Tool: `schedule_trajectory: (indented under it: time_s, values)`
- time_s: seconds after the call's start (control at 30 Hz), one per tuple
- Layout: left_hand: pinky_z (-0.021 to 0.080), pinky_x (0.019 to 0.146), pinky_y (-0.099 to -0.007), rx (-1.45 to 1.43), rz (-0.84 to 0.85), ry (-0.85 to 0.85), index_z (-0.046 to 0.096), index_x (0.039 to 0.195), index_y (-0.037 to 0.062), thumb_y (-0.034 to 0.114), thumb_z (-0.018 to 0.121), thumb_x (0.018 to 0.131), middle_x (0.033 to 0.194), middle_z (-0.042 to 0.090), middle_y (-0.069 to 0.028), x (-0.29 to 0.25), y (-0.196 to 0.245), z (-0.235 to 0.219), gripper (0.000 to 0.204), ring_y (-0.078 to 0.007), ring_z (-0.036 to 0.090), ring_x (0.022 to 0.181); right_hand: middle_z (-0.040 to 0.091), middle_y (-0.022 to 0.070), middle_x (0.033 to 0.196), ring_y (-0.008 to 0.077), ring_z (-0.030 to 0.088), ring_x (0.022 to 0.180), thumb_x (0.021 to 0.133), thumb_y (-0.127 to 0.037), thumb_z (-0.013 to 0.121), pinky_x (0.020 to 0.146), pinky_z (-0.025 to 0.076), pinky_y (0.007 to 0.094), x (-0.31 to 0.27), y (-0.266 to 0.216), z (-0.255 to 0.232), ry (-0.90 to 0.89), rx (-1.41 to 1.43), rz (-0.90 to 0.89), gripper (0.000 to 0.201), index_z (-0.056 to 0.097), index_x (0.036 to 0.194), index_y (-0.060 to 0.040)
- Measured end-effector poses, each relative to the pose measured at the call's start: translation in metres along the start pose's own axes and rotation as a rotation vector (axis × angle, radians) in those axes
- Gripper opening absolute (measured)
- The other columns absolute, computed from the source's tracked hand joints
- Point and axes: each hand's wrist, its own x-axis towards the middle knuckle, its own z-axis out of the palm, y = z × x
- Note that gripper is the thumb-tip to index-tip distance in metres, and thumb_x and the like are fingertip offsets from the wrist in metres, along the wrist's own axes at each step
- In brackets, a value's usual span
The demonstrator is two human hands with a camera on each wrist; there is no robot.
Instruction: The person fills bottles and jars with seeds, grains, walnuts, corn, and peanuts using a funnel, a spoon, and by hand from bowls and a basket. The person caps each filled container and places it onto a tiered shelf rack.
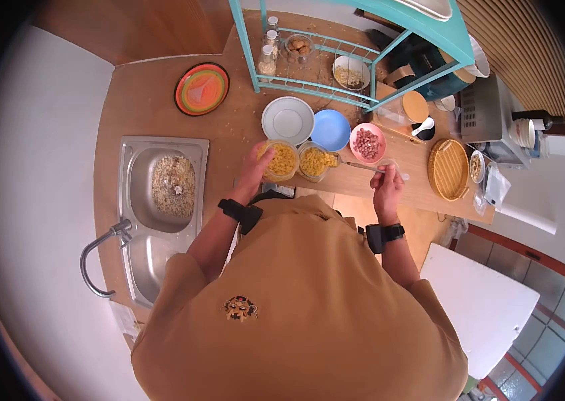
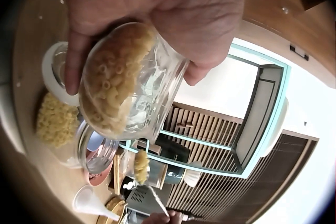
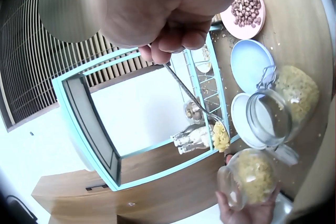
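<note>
My left hand (image 1: 250, 172) grips a clear glass jar (image 2: 157, 77) partly filled with elbow macaroni, its fingers and thumb round the sides; the left wrist view has it tilted. Close on its right stands a second glass jar (image 3: 268, 119) with a wire clip, also holding macaroni. A long-handled metal spoon (image 3: 184, 86) is pinched in my right hand (image 1: 387, 192). Its bowl carries a heap of macaroni (image 3: 220, 136) and, in the head view, overlaps the second jar's right rim. A translucent funnel (image 2: 86, 200) lies near the right hand.
Behind the jars sit a pale bowl (image 1: 288, 119), a blue plate (image 1: 330, 130) and a pink bowl (image 1: 377, 155) of reddish nuts or beans. A teal rack (image 1: 255, 73) rises at the back. On the left is a steel sink (image 1: 202, 160); a wicker basket (image 1: 448, 170) lies at right.
</note>
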Motion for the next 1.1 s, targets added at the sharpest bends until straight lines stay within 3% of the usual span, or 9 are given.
schedule_trajectory:
  time_s: [0.17,0.33,0.47,0.6,0.7,0.83,0.97,1.03,1.1]
  values:
    - [0.055,0.071,-0.0303,-0.051,-0.016,0.051,0.046,0.13,0.0057,0.034,0.06,0.093,0.111,0.059,-0.0082,-0.011,0.008,-0.003,0.049,-0.0155,0.063,0.096,0.057,0.0037,0.066,0.0101,0.052,0.056,0.101,-0.027,0.048,0.051,0.042,0.024,-0.008,0.003,0.01,-0.052,-0.308,-0.114,0.034,0.063,0.089,0.0011]
    - [0.055,0.072,-0.0303,-0.067,-0.027,0.052,0.046,0.13,0.0058,0.032,0.061,0.093,0.113,0.059,-0.0087,-0.015,0.007,-0.006,0.048,-0.0155,0.063,0.098,0.059,0.0047,0.069,0.0111,0.055,0.058,0.1,-0.018,0.046,0.053,0.044,0.0254,-0.018,-0.031,0.03,-0.335,-0.739,-0.497,0.03,0.066,0.091,0.002]
    - [0.055,0.075,-0.0303,-0.116,0.013,0.035,0.047,0.13,0.0043,0.03,0.062,0.092,0.116,0.058,-0.0097,-0.017,0.003,-0.004,0.048,-0.0152,0.061,0.101,0.06,0.006,0.07,0.0126,0.055,0.058,0.099,-0.014,0.047,0.053,0.044,0.0262,-0.029,-0.055,0.04,-0.317,-0.752,-0.596,0.027,0.065,0.088,0.0024]
    - [0.052,0.083,-0.0299,-0.103,0.039,-0.012,0.046,0.13,0.0017,0.031,0.063,0.091,0.118,0.057,-0.0113,-0.018,0.0,-0.002,0.051,-0.0158,0.058,0.104,0.061,0.0101,0.072,0.0152,0.057,0.059,0.096,-0.006,0.049,0.053,0.045,0.0276,-0.035,-0.064,0.061,-0.287,-0.309,-0.447,0.021,0.059,0.08,0.0032]
    - [0.048,0.089,-0.0302,-0.028,0.091,-0.032,0.045,0.13,0.0005,0.031,0.064,0.091,0.119,0.057,-0.0118,-0.022,0.007,0.004,0.053,-0.0171,0.057,0.107,0.062,0.0103,0.074,0.0161,0.058,0.061,0.096,-0.011,0.053,0.055,0.046,0.0263,-0.039,-0.079,0.094,-0.638,-0.624,-0.568,0.021,0.062,0.083,0.003]
    - [0.046,0.092,-0.031,-0.024,0.124,-0.027,0.045,0.13,-0.0001,0.03,0.065,0.09,0.119,0.056,-0.0117,-0.025,0.011,0.008,0.054,-0.0178,0.055,0.109,0.062,0.0099,0.073,0.0162,0.058,0.058,0.094,-0.01,0.054,0.053,0.046,0.0272,-0.034,-0.063,0.116,-0.742,-0.788,-0.755,0.018,0.063,0.083,0.0013]
    - [0.047,0.091,-0.0306,-0.057,0.148,-0.047,0.045,0.129,0.0,0.029,0.065,0.09,0.118,0.056,-0.0114,-0.028,0.011,0.009,0.053,-0.017,0.055,0.107,0.061,0.008,0.069,0.0132,0.056,0.054,0.098,-0.015,0.051,0.051,0.044,0.0256,-0.028,-0.042,0.112,-0.599,-0.761,-0.511,0.024,0.063,0.084,0.001]
    - [0.047,0.091,-0.0305,-0.065,0.153,-0.048,0.045,0.129,0.0002,0.029,0.065,0.09,0.118,0.056,-0.0113,-0.029,0.011,0.008,0.052,-0.0168,0.056,0.107,0.058,0.0044,0.065,0.0098,0.052,0.052,0.101,-0.022,0.047,0.05,0.042,0.0235,-0.023,-0.026,0.108,-0.459,-0.479,-0.181,0.031,0.061,0.085,0.0001]
    - [0.047,0.09,-0.0304,-0.037,0.162,-0.061,0.045,0.129,0.0003,0.028,0.064,0.091,0.117,0.057,-0.0111,-0.028,0.011,0.007,0.05,-0.0163,0.056,0.106,0.058,0.0033,0.066,0.0081,0.052,0.053,0.101,-0.024,0.048,0.049,0.042,0.0218,-0.021,-0.019,0.103,-0.421,-0.395,-0.138,0.032,0.062,0.086,0.0002]
